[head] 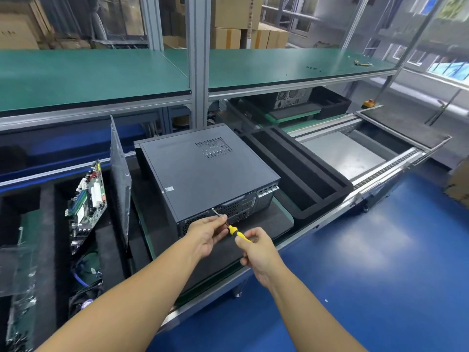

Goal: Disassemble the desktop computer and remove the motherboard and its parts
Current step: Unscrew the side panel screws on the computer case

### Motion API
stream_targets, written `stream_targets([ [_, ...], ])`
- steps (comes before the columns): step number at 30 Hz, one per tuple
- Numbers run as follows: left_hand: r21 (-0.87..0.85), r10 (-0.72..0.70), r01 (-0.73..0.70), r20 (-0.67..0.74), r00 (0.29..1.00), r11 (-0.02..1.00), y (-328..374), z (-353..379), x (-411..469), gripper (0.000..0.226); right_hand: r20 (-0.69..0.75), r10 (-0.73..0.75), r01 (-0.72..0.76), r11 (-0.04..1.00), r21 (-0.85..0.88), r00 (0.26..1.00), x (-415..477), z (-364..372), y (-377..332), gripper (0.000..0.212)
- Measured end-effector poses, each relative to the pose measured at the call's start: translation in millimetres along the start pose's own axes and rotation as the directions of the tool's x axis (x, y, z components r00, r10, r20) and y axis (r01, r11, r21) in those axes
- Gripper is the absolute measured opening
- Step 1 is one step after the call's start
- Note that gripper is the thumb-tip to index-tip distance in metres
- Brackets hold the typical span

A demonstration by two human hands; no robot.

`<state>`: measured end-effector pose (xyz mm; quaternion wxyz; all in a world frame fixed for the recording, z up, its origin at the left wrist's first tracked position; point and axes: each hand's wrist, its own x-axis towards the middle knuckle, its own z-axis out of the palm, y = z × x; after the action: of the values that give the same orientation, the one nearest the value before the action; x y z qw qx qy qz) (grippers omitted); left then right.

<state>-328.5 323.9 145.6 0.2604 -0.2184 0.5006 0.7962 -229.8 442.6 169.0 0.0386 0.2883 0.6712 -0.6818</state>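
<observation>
The desktop PC [208, 171] lies on its side on a black mat [269, 224], rear face toward the person and lid up. Its rear edge sits back from the mat's near edge, so a bare strip of mat lies in front, under both hands.

L hand [208, 233]: thumb & forefinger pinch the metal shaft of a screwdriver [234, 231] close to the tip, other fingers curled under. The tip sits at the top rear edge of the case, by the perforated rear panel. R hand [258, 250]: fingers curled round the yellow handle, thumb on top, just off the mat's near-right side.

Room:
- L of the case, an upright side panel [120, 174] stands just beside it w/ only a narrow gap.
- R of the case there's a slim strip of mat, then a black foam tray [299, 168] w/ long slots, nearly touching the mat.
- A green shelf [101, 72] overhangs behind; the space over the lid is open.
- Beyond the line's near rail [380, 174] is blue floor [380, 250].

A motherboard [87, 199] stands on edge in foam at far L, well apart from the case.

Writing: a small sticker [168, 189] on the lid near the rear edge is too small to read. No brand is legible on the case. A vent grille [213, 148] sits at the lid's far end.
</observation>
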Motion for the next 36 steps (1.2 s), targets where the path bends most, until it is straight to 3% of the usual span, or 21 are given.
stream_targets([
  [6, -0.01, -0.009, 0.009, 0.031, 0.999, 1.0, 5, -1, -1, 0.01, 0.157, 0.235, -0.256, 0.957, 0.138, 0.959, -3, -1, -3, 0.047],
  [12, -0.007, -0.047, 0.048, 0.085, 0.995, 0.999, 6, -2, -2, 0.003, 0.005, 0.049, -0.049, 0.998, 0.041, 0.999, -1, 6, 2, 0.018],
  [15, 0.053, -0.007, 0.006, 0.019, 1.0, 0.999, 7, 1, 0, 0.008, -0.02, -0.004, 0.005, 1.0, 0.028, 1.0, -2, 6, 3, 0.019],
  [17, 0.071, 0.0, 0.0, -0.003, 1.0, 0.997, 8, 2, 1, 0.01, -0.019, 0.011, -0.01, 0.999, 0.038, 1.0, -3, 4, -1, 0.022],
  [23, 0.03, -0.031, 0.03, 0.023, 0.999, 0.999, 6, -2, 0, 0.007, 0.076, 0.232, -0.237, 0.969, 0.069, 0.97, -1, 1, -8, 0.042],
  [31, 0.11, 0.022, -0.019, -0.031, 0.999, 0.994, 5, 3, 1, 0.009, -0.068, 0.062, -0.055, 0.993, 0.1, 0.996, 5, 1, 1, 0.013],
  [36, 0.078, 0.017, -0.012, -0.061, 0.998, 0.997, 5, 5, 3, 0.014, -0.054, 0.012, -0.006, 0.995, 0.099, 0.998, 3, 3, -1, 0.017],
])
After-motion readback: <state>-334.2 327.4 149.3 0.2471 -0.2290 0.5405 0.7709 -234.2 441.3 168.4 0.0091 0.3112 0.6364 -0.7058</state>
